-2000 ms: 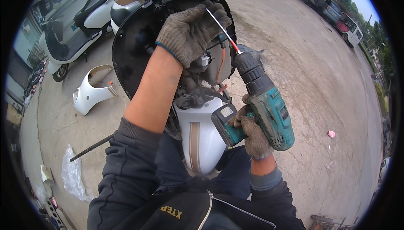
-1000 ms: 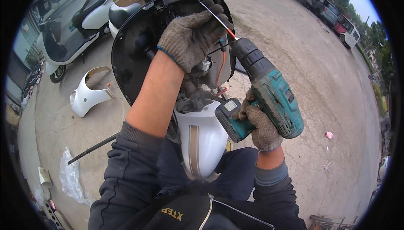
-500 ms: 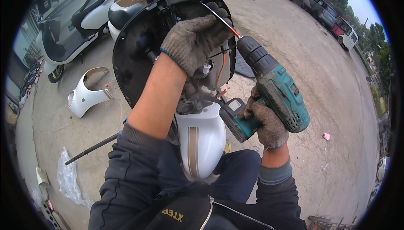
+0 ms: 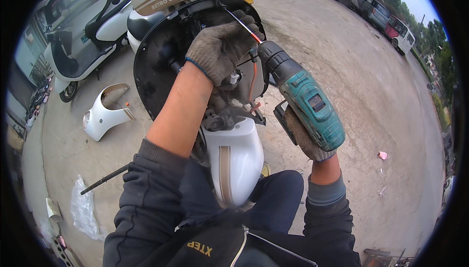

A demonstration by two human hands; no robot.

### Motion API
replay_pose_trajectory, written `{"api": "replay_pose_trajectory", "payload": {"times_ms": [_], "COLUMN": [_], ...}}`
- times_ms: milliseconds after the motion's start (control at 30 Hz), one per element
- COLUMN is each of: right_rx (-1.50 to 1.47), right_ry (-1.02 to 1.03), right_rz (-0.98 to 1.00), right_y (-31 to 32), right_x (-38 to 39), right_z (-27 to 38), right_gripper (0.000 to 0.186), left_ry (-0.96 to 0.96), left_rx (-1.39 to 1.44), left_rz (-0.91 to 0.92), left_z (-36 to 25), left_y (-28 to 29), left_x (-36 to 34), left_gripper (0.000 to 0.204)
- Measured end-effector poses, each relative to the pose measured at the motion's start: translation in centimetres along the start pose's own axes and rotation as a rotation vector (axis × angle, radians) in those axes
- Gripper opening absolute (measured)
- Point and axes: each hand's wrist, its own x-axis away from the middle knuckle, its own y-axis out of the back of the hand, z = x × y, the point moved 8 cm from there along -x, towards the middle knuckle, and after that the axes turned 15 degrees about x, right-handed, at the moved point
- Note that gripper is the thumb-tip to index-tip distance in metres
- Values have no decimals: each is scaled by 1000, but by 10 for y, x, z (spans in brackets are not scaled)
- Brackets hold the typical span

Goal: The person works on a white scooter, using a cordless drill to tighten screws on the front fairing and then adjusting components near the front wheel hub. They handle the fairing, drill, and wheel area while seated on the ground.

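Observation:
In my right hand, gloved in grey-brown knit, is a teal and black cordless drill. Its handle and battery are mostly hidden behind the drill's body. From the chuck a long screwdriver bit, silver with a red section, reaches up-left to the upper rim of a scooter's black inner panel. My left hand, gloved too, is bent inside the panel just under the bit. Its fingers look curled, and what they grip is hidden. Below hang a white connector and an orange cable.
The scooter's white front fender with a tan stripe lies between my knees. A loose white cover rests on the concrete at left, near clear plastic film and a black rod. Another white scooter is parked behind.
The drill has shifted left and rolled, so its top faces me more and its battery is largely hidden. My left hand stays by the bit. The whole view has moved slightly.

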Motion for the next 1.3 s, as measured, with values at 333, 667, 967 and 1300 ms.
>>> {"api": "replay_pose_trajectory", "payload": {"times_ms": [333,667,967,1300], "right_rx": [-387,616,447,140], "right_ry": [-910,-1436,-1572,-1570], "right_rz": [-30,839,1235,1199], "right_y": [48,9,-31,-110], "right_x": [180,517,650,754], "right_z": [-129,-178,-79,-109], "right_gripper": [29,41,40,36], "left_ry": [-1032,-941,-954,-943], "left_rx": [-1324,-2333,-2480,-2570], "left_rz": [70,-317,-146,-58], "left_z": [-88,-117,-102,-100], "left_y": [-74,-90,-78,-79], "left_x": [125,85,67,68], "left_gripper": [34,52,50,49]}}
